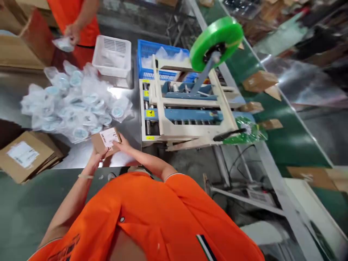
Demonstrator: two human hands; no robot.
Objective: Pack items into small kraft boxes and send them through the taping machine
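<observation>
A small brown cardboard box (98,142) with a white printed label (108,137) is held between both hands at the front edge of the metal table (126,127). My left hand (98,155) is closed on its near left side. My right hand (123,144) grips its right side, with the thumb over the label. Just beyond the box lies a pile of clear plastic bags (81,105) holding round, pale blue-rimmed items. What is inside the box is hidden.
A carton-taping machine (187,136) with a green tape roll (197,54) stands right. Behind are a white basket (126,54) and blue crate (140,54). Flattened labelled cartons (40,150) lie left. A co-worker's hand (73,33) holds a bag. Boxes ride a green conveyor (296,119).
</observation>
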